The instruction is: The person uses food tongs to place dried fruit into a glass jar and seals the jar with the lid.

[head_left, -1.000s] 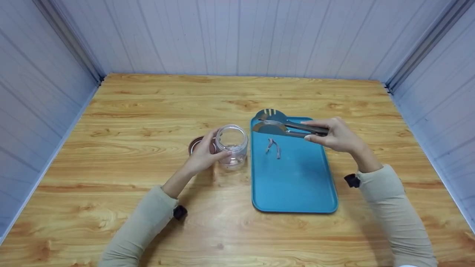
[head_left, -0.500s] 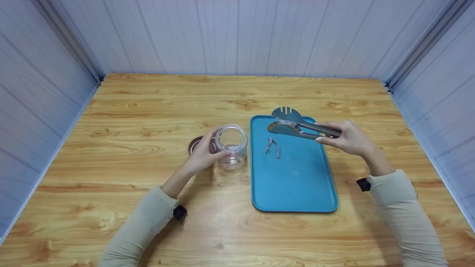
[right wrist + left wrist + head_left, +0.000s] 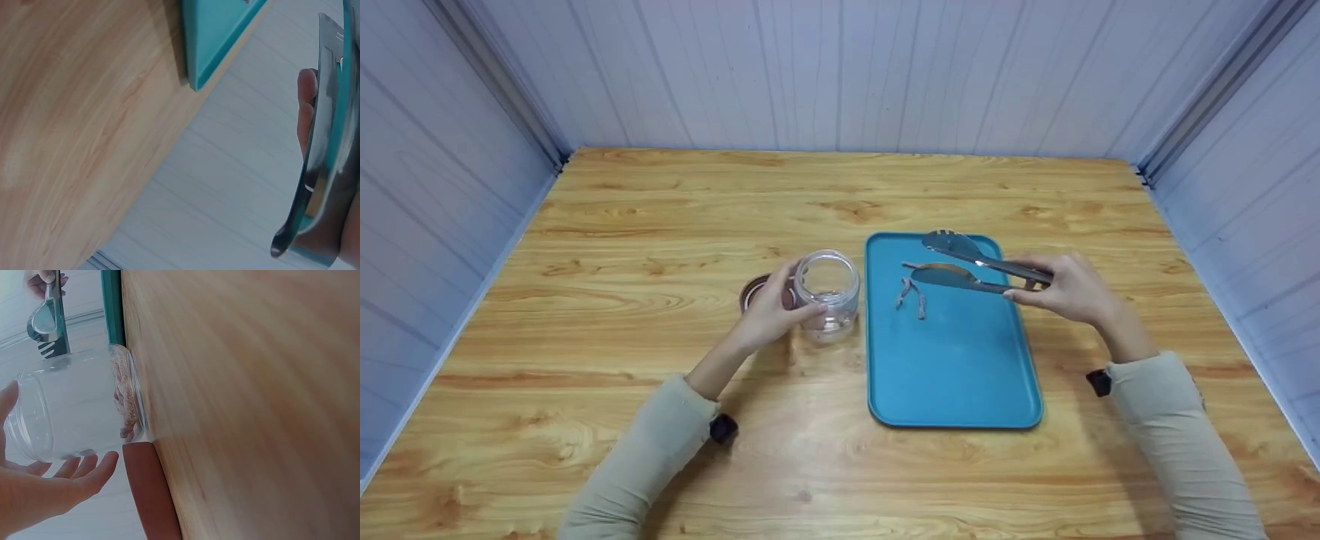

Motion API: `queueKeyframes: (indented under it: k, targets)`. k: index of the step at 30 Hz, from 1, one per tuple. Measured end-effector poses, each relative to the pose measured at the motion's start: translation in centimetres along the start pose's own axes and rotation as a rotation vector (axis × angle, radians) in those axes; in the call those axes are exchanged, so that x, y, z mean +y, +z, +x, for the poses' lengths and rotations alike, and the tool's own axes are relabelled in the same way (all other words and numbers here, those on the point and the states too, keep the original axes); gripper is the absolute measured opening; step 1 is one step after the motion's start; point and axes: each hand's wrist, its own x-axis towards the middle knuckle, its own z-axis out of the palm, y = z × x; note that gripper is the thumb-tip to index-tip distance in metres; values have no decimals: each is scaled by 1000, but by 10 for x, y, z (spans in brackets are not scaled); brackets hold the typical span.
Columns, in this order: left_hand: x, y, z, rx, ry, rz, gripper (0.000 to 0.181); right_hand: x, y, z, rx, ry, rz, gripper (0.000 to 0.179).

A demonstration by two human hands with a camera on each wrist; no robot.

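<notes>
While the left hand (image 3: 770, 315) gripped a jar (image 3: 838, 295), the right hand (image 3: 1069, 289) gripped tongs (image 3: 958, 279). Strips (image 3: 920, 302) on the tray (image 3: 956, 379) looked light, pinchable midway.

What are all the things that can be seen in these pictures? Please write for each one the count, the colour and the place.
Table: one, wood-coloured, inside the walls
Walls: three, whitish, at the back, left and right
Jar: one, clear, open, on the table
Tray: one, blue, right of the jar
Lid: one, reddish brown, left of the jar
Strips in the jar: count unclear, brownish pink, at its bottom
Strips on the tray: at least two, brownish pink
Tongs: one pair, silver, above the tray
Wrist devices: two, black, at the cuffs
Sleeves: two, beige, on the arms
Left hand: one, bare, holding the jar
Right hand: one, bare, holding the tongs
</notes>
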Motion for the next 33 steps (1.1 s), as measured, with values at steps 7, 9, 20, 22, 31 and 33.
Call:
queueKeyframes:
  k: [7, 9, 20, 22, 31, 33]
  targets:
    - [-11, 0, 3, 7, 2, -21, 74, 9, 10, -4, 16, 39, -55, 44]
    - [-11, 0, 3, 6, 1, -24, 73, 12, 12, -5, 17, 40, -59, 45]
    - [-4, 1, 1, 5, 26, 1, 71, 23, 22, -6, 9, 92, -46, 46]
    - [5, 0, -1, 4, 19, 1, 71, 24, 23, -6, 4, 99, -49, 46]
    - [5, -1, -1, 10, 21, 0, 70, 25, 24, -4, -28, 170, -47, 44]
    - [8, -1, -3, 7, 11, -5, 70, 26, 25, -4, -37, 191, -47, 45]
